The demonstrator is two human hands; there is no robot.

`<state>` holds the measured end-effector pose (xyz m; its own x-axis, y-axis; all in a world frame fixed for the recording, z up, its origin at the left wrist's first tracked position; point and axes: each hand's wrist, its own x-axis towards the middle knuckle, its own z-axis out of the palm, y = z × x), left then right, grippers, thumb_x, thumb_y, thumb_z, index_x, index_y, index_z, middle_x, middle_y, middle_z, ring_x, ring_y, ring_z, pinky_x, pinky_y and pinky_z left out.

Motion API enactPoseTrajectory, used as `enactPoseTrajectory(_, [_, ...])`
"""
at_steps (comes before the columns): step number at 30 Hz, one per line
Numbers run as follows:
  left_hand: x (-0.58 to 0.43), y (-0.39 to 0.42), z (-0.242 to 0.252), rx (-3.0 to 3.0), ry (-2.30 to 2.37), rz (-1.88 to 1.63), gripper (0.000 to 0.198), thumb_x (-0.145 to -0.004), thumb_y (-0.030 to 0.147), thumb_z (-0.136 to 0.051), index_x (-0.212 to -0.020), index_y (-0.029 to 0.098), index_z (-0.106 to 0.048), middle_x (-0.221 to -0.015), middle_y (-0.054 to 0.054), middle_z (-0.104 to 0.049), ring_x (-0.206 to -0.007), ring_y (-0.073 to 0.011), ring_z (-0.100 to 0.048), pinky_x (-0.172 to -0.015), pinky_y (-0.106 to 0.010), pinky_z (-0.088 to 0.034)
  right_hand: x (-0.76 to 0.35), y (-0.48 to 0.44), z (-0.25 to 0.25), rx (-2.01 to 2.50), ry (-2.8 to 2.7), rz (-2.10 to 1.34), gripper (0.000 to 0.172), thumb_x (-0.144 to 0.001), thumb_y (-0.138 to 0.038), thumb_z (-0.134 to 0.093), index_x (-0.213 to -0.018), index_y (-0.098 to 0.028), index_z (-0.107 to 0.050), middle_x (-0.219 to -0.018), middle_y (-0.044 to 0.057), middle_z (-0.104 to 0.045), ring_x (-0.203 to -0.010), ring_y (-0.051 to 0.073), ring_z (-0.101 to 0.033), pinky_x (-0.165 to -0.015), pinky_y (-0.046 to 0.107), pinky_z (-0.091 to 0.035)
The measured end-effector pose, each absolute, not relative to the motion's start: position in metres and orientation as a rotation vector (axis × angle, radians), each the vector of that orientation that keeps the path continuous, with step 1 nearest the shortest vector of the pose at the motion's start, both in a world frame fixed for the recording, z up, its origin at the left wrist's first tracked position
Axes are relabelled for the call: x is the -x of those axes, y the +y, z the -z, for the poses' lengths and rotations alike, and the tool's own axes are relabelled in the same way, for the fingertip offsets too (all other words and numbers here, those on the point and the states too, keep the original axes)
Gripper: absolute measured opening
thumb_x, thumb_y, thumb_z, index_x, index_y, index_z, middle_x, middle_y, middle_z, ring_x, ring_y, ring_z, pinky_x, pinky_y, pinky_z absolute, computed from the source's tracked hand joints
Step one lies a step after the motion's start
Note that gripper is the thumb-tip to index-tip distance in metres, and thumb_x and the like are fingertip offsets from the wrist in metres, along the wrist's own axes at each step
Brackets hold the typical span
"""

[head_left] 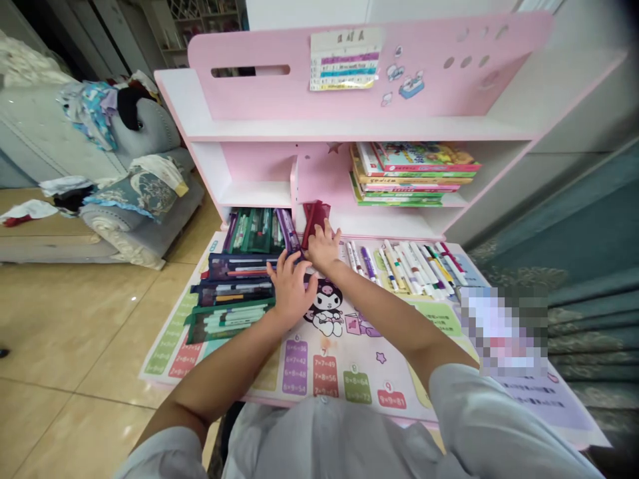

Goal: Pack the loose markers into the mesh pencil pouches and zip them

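My left hand [289, 287] rests flat on the right ends of several dark, clear-topped marker cases [230, 293] stacked in a fan on the desk mat [329, 372]. My right hand [323, 247] reaches further back and grips a dark red case [314, 216] that stands tilted against the pink shelf divider [295, 189]. A purple case [288, 229] leans just left of that hand, beside green cases [252, 231] packed upright in the shelf's lower left bay.
Loose markers [409, 265] lie in a row on the mat at right. A stack of books [409, 174] fills the right shelf bay. A sofa [124, 193] with clothes stands left, a curtain [574, 266] right, tiled floor [74, 319] below.
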<state>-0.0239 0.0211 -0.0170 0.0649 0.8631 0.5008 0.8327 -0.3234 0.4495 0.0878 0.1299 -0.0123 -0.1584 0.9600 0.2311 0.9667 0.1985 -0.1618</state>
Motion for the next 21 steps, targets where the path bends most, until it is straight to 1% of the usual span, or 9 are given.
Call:
enactPoseTrajectory(3, [0.026,0.021,0.015,-2.243,1.794,-1.121,0.017,-0.09,0.029,-0.061,-0.105,0.025,-0.067,-0.135,-0.012,-0.063,-0.142,-0.0373,-0.042,-0.115,-0.072,-0.019,-0.086,0.13,0.016,1.871,-2.174,0.072,0.04,-0.086,-0.012,-0.049,-0.119,-0.009,-0.071,-0.155,0.023,-0.045,-0.153,0.043,-0.019,-0.115,0.077,-0.018])
enactPoseTrajectory(7, [0.026,0.021,0.013,-2.2,1.83,-1.13,0.015,-0.089,0.027,-0.062,-0.102,0.024,-0.067,-0.134,-0.009,-0.064,-0.142,-0.0353,-0.043,-0.116,-0.071,-0.02,-0.087,0.128,0.017,1.858,-2.26,0.165,0.044,-0.091,-0.012,-0.038,-0.121,-0.01,-0.07,-0.156,0.019,-0.045,-0.154,0.038,-0.018,-0.117,0.075,-0.017])
enactPoseTrajectory(10, [0.024,0.021,0.013,-2.203,1.842,-1.135,0.014,-0.088,0.027,-0.063,-0.102,0.024,-0.067,-0.133,-0.009,-0.065,-0.141,-0.0342,-0.044,-0.117,-0.07,-0.02,-0.083,0.13,0.019,1.917,-2.243,0.209,0.048,-0.091,-0.013,-0.036,-0.128,-0.008,-0.067,-0.159,0.019,-0.041,-0.155,0.04,-0.016,-0.115,0.076,-0.018])
enactPoseTrajectory(12, [0.024,0.021,0.014,-2.214,1.844,-1.141,0.015,-0.088,0.027,-0.064,-0.102,0.024,-0.067,-0.133,-0.009,-0.065,-0.141,-0.0346,-0.045,-0.116,-0.071,-0.021,-0.08,0.134,0.02,1.972,-2.203,0.219,0.049,-0.089,-0.011,-0.038,-0.128,-0.007,-0.067,-0.159,0.02,-0.04,-0.155,0.041,-0.015,-0.114,0.078,-0.019])
enactPoseTrajectory(16, [0.024,0.021,0.015,-2.226,1.846,-1.162,0.015,-0.088,0.026,-0.064,-0.102,0.024,-0.067,-0.133,-0.008,-0.065,-0.14,-0.0348,-0.045,-0.115,-0.072,-0.022,-0.081,0.139,0.021,1.915,-2.205,0.246,0.047,-0.089,-0.009,-0.037,-0.117,-0.012,-0.074,-0.155,0.02,-0.047,-0.154,0.04,-0.018,-0.113,0.078,-0.018])
enactPoseTrajectory(21, [0.028,0.023,0.016,-2.214,1.855,-1.158,0.014,-0.088,0.026,-0.063,-0.102,0.024,-0.067,-0.133,-0.009,-0.065,-0.141,-0.0347,-0.044,-0.115,-0.072,-0.021,-0.102,0.134,0.014,1.736,-2.043,0.294,0.035,-0.089,-0.016,-0.044,-0.099,-0.016,-0.077,-0.146,0.016,-0.057,-0.15,0.038,-0.029,-0.113,0.078,-0.016])
